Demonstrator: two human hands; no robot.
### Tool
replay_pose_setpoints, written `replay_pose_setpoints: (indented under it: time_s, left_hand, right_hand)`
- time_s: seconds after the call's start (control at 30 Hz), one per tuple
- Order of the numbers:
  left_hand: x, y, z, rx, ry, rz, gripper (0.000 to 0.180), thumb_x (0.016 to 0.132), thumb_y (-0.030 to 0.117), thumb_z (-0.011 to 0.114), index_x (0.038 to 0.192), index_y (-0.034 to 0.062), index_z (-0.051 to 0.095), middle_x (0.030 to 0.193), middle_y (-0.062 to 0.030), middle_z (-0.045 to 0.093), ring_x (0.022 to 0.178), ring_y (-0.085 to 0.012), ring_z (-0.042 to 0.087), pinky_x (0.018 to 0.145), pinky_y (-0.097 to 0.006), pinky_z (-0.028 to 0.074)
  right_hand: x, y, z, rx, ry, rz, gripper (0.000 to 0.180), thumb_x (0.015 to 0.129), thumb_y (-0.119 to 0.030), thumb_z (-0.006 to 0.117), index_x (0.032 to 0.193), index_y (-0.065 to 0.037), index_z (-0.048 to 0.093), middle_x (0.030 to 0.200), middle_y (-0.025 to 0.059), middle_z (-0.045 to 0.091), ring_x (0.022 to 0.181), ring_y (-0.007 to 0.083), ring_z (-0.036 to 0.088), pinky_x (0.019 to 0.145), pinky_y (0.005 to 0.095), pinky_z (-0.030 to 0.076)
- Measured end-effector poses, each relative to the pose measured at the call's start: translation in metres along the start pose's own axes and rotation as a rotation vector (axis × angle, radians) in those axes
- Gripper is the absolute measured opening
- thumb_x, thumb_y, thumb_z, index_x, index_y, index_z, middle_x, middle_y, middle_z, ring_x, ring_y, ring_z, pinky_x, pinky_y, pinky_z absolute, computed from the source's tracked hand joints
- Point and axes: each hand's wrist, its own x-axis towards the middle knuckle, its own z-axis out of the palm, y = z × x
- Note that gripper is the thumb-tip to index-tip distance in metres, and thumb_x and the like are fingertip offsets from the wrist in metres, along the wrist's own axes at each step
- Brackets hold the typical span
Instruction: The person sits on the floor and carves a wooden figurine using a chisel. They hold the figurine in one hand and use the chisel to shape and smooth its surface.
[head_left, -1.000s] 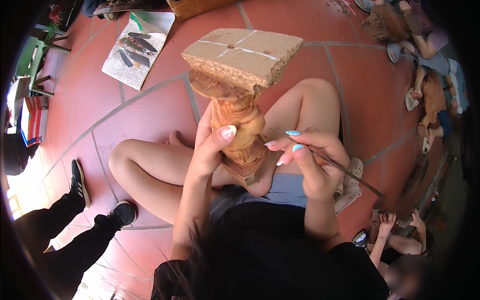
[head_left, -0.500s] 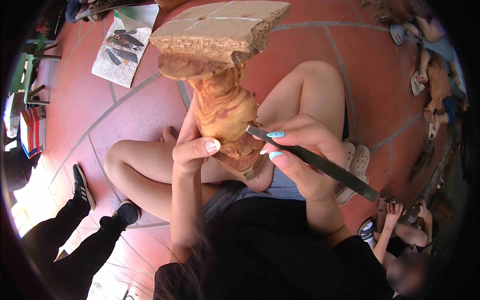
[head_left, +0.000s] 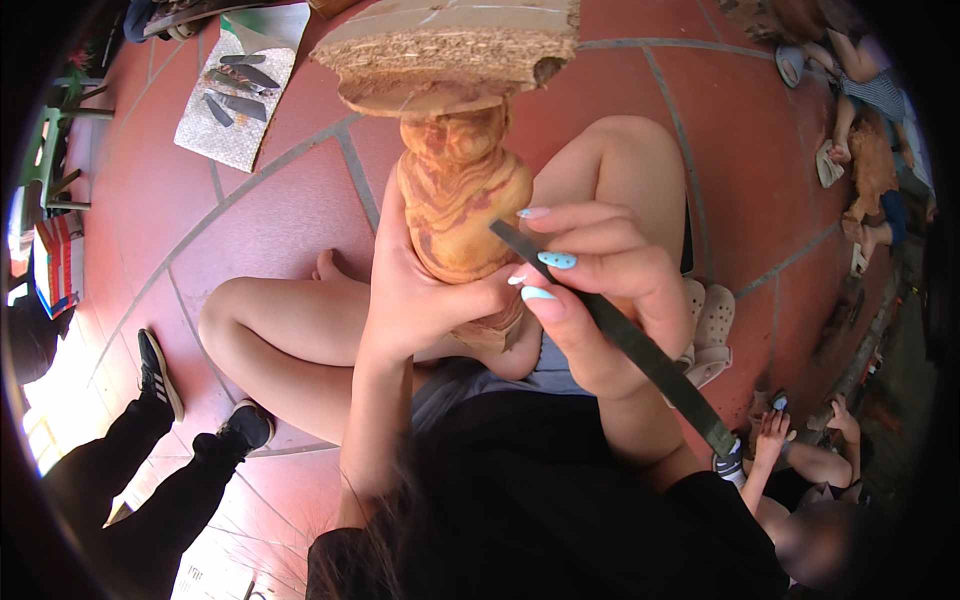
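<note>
A carved wooden figure (head_left: 465, 215) with swirling yellow and brown grain stands upright over my lap. Its wider top is fixed to a thick, rough-edged particle board (head_left: 445, 55). My left hand (head_left: 420, 295) is wrapped round the lower part of the carving, its thumb across the front. In my right hand (head_left: 620, 270) is a dark, narrow flat chisel-like bar (head_left: 650, 365), pinched between thumb and fingers. The bar slants from upper left to lower right. Its upper tip is at the carving's right side; I cannot tell if it touches.
At the far left, a white woven mat (head_left: 205, 140) bears several dark blades (head_left: 245, 105). Beige clogs (head_left: 713, 330) lie right of my knee. A person's black-trousered legs (head_left: 140, 450) are at lower left. Other people sit along the right edge. A green chair (head_left: 45, 165) is at left.
The carving has turned a little and become more upright, its board tipping away. My left thumb has swung across its front. The bar has become steeper, its lower end dropping.
</note>
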Motion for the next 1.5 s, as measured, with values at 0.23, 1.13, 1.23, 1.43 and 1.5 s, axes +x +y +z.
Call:
replay_pose_setpoints:
  time_s: [0.23,1.13,1.23,1.43,1.5]
  left_hand:
    - [-0.005,-0.009,0.019,0.17,0.174,0.125,0.08,0.063,0.01,0.085,0.124,0.0003,0.034,0.115,-0.0115,0.052,0.105,-0.018,0.055,0.092,-0.033,0.045]
    - [-0.012,-0.019,0.055,0.549,0.432,0.295,0.084,0.064,0.02,0.085,0.125,-0.0022,0.031,0.11,-0.0185,0.057,0.101,-0.0271,0.061,0.084,-0.036,0.049]
    - [-0.013,-0.019,0.051,0.618,0.414,0.306,0.084,0.064,0.02,0.085,0.125,-0.0022,0.031,0.11,-0.0187,0.057,0.1,-0.0272,0.061,0.084,-0.036,0.049]
    - [-0.012,-0.018,0.051,0.573,0.435,0.309,0.085,0.064,0.019,0.085,0.126,-0.0017,0.03,0.11,-0.0184,0.057,0.099,-0.0269,0.062,0.084,-0.036,0.05]
    - [-0.01,-0.022,0.05,0.496,0.426,0.303,0.086,0.064,0.019,0.085,0.126,-0.0014,0.029,0.11,-0.0183,0.057,0.099,-0.0269,0.062,0.084,-0.036,0.05]
  right_hand:
    - [0.001,-0.005,-0.003,-0.114,0.038,0.01,0.018,0.082,0.008,0.063,0.097,0.005,0.053,0.094,0.0195,0.064,0.097,0.0349,0.064,0.088,0.0455,0.052]
    - [-0.001,-0.033,-0.011,-0.112,0.01,0.115,0.01,0.086,0.008,0.058,0.083,0.007,0.048,0.08,0.0186,0.057,0.095,0.0363,0.065,0.096,0.0518,0.048]
    - [0.002,-0.032,-0.005,-0.13,0.049,0.115,0.01,0.086,0.009,0.057,0.085,0.007,0.047,0.085,0.0184,0.057,0.094,0.0358,0.065,0.097,0.0523,0.046]
    - [-0.001,-0.029,-0.009,-0.1,-0.046,0.065,0.011,0.085,0.008,0.058,0.087,0.006,0.048,0.087,0.0183,0.058,0.095,0.0368,0.064,0.098,0.052,0.046]
    - [0.002,-0.027,-0.005,-0.094,-0.015,0.065,0.011,0.085,0.007,0.058,0.086,0.006,0.047,0.087,0.0184,0.058,0.095,0.0369,0.064,0.098,0.0528,0.045]
